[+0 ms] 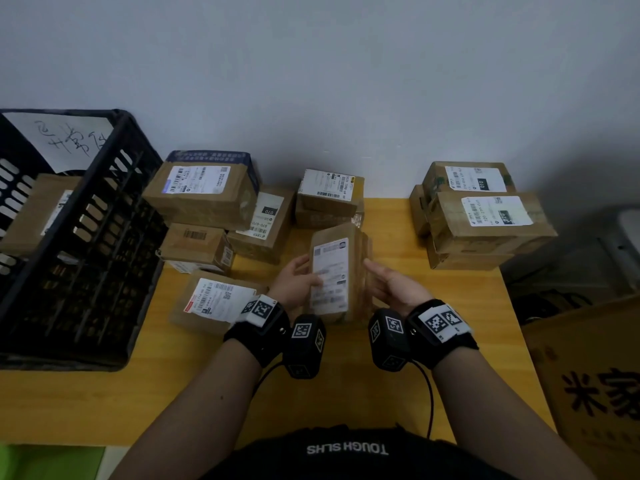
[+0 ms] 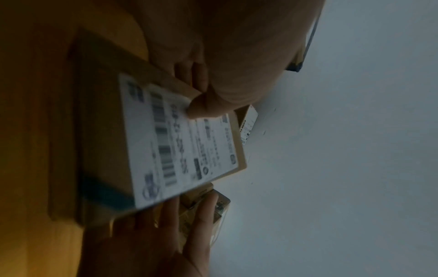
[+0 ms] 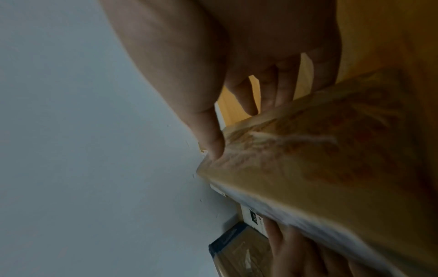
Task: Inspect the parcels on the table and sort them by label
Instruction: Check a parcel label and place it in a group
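A: What lines the left edge?
B: A black crate (image 1: 79, 244) sits on the yellow table (image 1: 194, 386), a cardboard box (image 1: 38, 213) inside it and a handwritten sheet (image 1: 65, 140) leaning at its back. Beside it is a cluster of parcels (image 1: 204, 192), then bare tabletop along the near edge.

A: And the hands?
B: The left hand (image 1: 294, 280) grips the held parcel (image 1: 334, 271) with its thumb across the white label (image 2: 182, 138); the right hand (image 1: 391, 285) presses its other side with straight fingers.

A: How does it look?
B: Brown cardboard, upright above the table's middle, label facing the person; the print is blurred.

A: Further right?
B: A stack of labelled boxes (image 1: 485, 216) stands by the right edge, well apart.
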